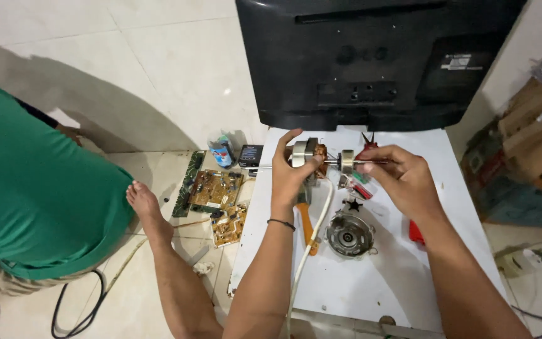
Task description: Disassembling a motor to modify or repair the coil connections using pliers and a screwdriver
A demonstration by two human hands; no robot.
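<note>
Head view: near the middle of the white table [371, 295], a round metal motor cover [349, 234] is already set aside, with a white cable [313, 232] and an orange-handled tool [307, 224] beside it. Above the far edge, a motor core [312, 154] is gripped by the left hand [291, 172], while its shaft [362, 162] is pinched by the right hand [403, 179]. Reassembly seems unfinished. The small parts behind the hands cannot be made out; a black television back [377, 63] is cut off.

Black television back [377, 56] with white label [458, 61]; brown boxes [537, 141] right
</note>
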